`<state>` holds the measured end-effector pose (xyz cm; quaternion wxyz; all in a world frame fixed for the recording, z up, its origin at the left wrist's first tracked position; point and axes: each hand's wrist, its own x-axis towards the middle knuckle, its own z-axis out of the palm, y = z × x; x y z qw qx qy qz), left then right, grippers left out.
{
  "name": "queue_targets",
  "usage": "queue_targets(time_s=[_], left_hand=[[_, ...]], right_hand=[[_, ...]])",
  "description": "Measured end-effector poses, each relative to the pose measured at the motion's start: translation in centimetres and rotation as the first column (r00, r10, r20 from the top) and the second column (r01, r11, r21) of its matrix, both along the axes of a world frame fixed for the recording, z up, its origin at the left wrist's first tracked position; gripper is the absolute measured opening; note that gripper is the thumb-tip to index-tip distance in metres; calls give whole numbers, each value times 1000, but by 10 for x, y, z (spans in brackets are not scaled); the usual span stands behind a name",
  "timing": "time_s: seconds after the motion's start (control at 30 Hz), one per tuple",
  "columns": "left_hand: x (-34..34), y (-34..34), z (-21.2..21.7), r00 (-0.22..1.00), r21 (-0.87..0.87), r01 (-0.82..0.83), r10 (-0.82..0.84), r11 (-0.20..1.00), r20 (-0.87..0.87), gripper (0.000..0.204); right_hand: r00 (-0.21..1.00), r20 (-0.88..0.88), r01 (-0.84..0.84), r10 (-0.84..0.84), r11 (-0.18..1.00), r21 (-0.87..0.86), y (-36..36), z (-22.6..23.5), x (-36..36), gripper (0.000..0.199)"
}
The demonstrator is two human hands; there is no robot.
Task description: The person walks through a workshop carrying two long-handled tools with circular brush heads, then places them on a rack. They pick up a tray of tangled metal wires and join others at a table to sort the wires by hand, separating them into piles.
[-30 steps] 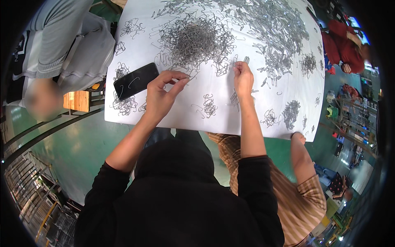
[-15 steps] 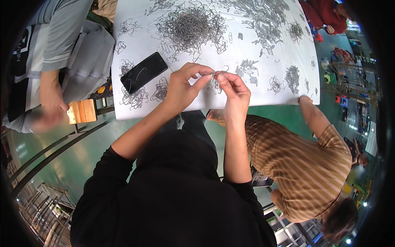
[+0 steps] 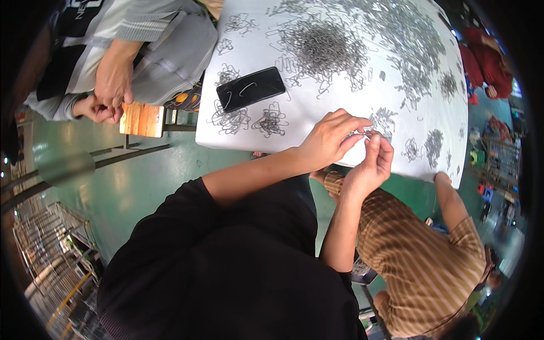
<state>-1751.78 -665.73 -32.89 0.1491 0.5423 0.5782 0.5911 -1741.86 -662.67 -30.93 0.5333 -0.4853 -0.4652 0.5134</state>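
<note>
My left hand (image 3: 334,137) and my right hand (image 3: 371,165) meet over the near edge of the white-covered table (image 3: 317,107). Thumb and fingers of each are pinched together on a small metal piece (image 3: 367,134). It is mostly hidden by the fingertips, so its exact shape is unclear. Just beyond them lies a small group of narrow metal clips (image 3: 384,119). To the left, small heaps of bent wire hooks (image 3: 270,120) surround a black phone (image 3: 251,89), with a couple of hooks on its screen. Farther off is a large heap of wire hooks (image 3: 326,50).
Many narrow metal pieces (image 3: 411,42) spread over the far right of the table. Small piles (image 3: 433,144) lie near its right corner. A seated person in grey (image 3: 170,56) is at left beside a wooden stool (image 3: 141,119); another in brown stripes (image 3: 413,249) bends low at right.
The view has swung, so the table sits farther right and tilted. My hands, still pinched together, are closer to the small group of clips. The person at left has brought both hands together.
</note>
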Motion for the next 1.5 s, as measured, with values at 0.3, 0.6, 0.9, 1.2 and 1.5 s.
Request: queue_targets(time_s=[0.3, 0.6, 0.9, 1.2, 1.5], left_hand=[[-92, -92, -47, 872, -740, -286, 486, 609, 63, 58], [-43, 15, -67, 976, -495, 45, 68, 868, 208, 26], [14, 171, -126, 907, -402, 180, -309, 898, -285, 17], [13, 201, -138, 653, -368, 293, -466, 882, -597, 10], [9, 200, -129, 699, -579, 297, -586, 760, -410, 15]], right_hand=[[993, 13, -114, 114, 991, 73, 41, 0, 17, 7], [999, -40, -24, 28, 994, 108, 46, 24, 57, 5], [980, 51, 182, -195, 965, 190, 23, 5, 116, 7], [947, 40, 309, -319, 937, 164, -19, -15, 137, 6], [941, 19, 333, -337, 937, 103, -54, -28, 129, 9]])
